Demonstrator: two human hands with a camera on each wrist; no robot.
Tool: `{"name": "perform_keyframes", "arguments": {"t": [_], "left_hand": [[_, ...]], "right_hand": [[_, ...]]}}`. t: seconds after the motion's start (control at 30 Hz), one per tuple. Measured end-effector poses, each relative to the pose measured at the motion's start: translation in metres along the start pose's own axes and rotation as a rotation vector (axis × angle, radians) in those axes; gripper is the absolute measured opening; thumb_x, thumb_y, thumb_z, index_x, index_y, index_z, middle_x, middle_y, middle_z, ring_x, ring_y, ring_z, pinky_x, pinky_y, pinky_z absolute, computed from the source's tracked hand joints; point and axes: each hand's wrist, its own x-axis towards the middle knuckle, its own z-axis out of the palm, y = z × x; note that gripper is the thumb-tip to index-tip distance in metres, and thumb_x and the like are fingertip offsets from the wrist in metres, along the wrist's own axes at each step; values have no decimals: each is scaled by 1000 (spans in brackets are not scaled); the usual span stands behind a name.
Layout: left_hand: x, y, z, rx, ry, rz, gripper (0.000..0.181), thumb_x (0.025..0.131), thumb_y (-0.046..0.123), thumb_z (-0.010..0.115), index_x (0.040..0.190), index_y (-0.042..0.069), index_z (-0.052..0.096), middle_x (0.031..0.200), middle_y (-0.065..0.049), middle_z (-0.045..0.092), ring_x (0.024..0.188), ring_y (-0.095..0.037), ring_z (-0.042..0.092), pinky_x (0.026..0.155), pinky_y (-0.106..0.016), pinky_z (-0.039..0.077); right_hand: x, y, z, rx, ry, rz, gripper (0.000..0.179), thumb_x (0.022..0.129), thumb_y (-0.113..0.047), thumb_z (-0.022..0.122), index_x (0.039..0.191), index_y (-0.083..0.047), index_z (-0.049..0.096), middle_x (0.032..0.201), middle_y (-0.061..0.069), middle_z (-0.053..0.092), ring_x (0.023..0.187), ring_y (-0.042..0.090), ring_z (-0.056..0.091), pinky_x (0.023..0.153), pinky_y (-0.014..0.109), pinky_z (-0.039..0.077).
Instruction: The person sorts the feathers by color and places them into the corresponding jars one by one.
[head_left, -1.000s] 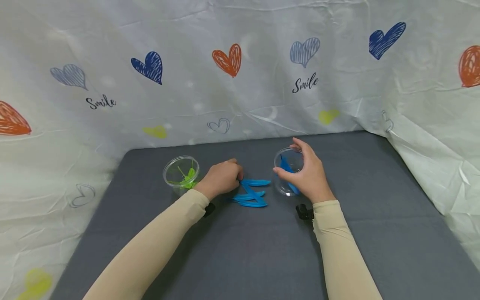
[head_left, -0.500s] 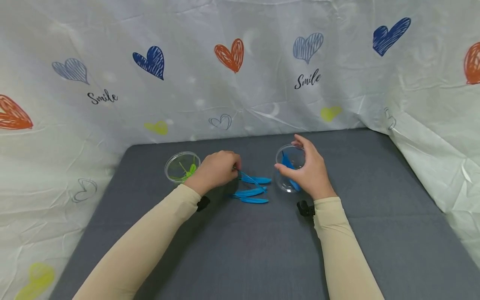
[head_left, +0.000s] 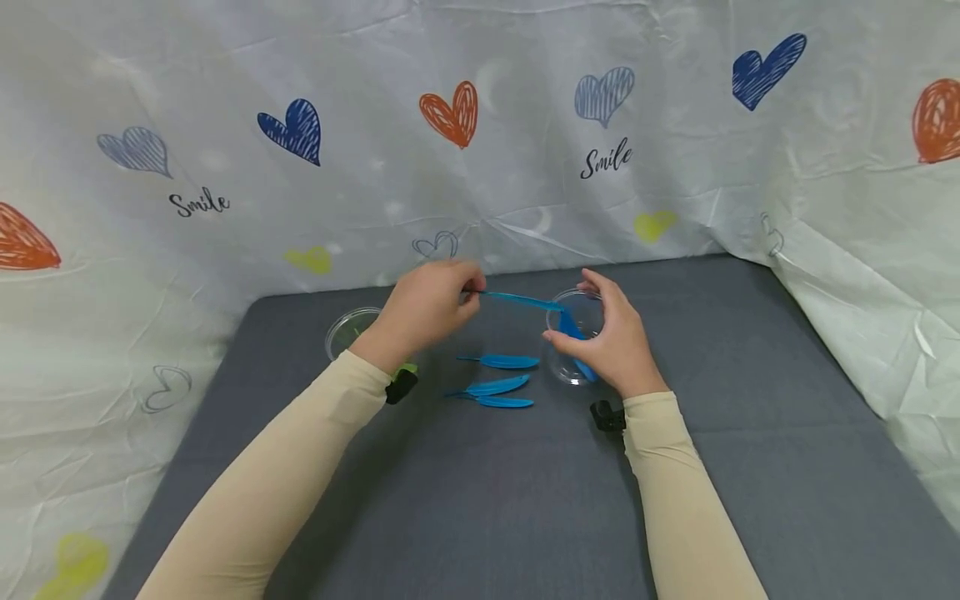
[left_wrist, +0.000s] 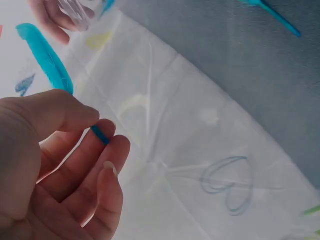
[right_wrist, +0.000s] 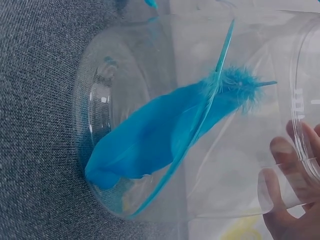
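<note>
My left hand (head_left: 431, 304) pinches the quill of a blue feather (left_wrist: 47, 60) between thumb and fingers. In the head view that feather points right, its tip overlapping the rim of a clear plastic cup (head_left: 558, 362). My right hand (head_left: 618, 337) grips this cup, thumb at the near side and fingers at the far side. Inside it, the right wrist view shows a broad blue feather (right_wrist: 150, 130) leaning, crossed by a thinner one (right_wrist: 187, 140). Several blue feathers lie on the grey table between the hands, the topmost feather (head_left: 510, 362) apart from the lower pair (head_left: 498, 386).
Behind my left wrist stands a second clear cup (head_left: 337, 333), partly hidden, with light green feathers (head_left: 407, 369) in it. The table (head_left: 480, 500) has a grey cloth cover. A white curtain (head_left: 360, 192) printed with hearts hangs at the back and sides.
My left hand has taken a blue feather from the group on the table, lifted it and brought its tip over to the right cup. The right hand stays at its cup.
</note>
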Motion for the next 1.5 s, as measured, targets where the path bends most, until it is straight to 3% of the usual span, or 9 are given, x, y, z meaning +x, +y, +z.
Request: {"name": "perform_keyframes", "arguments": {"t": [0.23,0.47,0.67,0.9,1.17,1.5], "left_hand": [[16,25,7,152,65,142,13,103,9,66,109,12,77,106,-4,77,88,-21,73,70,-38,61],[28,46,14,237,113,239,12,104,10,68,108,11,79,102,-5,76,89,-22,74,76,-37,63],[33,61,19,295,114,303,11,104,11,69,106,11,80,99,-4,76,88,-21,74,77,-35,64],[37,71,26,340,130,325,9,102,14,74,106,11,82,100,-5,76,86,-20,74,75,-33,63],[43,80,31,392,78,323,13,103,17,74,113,12,81,102,-4,74,89,-20,73,75,-33,61],[46,88,41,451,77,349,20,100,22,81,116,10,82,106,-6,77,90,-22,73,77,-34,61]], "right_hand": [[0,2,-2,-7,-3,18,112,78,-58,95,168,-24,37,158,5,56,147,28,54,121,57,47],[1,0,-3,9,-16,29,111,79,-58,94,168,-26,36,160,5,54,147,29,54,120,56,48],[1,0,-3,17,-25,20,109,82,-55,93,169,-24,35,161,6,53,148,28,53,120,57,48],[2,1,-3,15,-17,3,106,83,-50,93,168,-21,36,160,7,53,148,28,53,120,56,47],[2,1,-4,-1,-34,14,106,85,-49,92,169,-21,34,163,8,51,150,29,51,122,58,45],[3,4,-3,2,-35,4,103,88,-50,89,170,-21,33,161,7,52,149,28,51,121,56,46]]}}
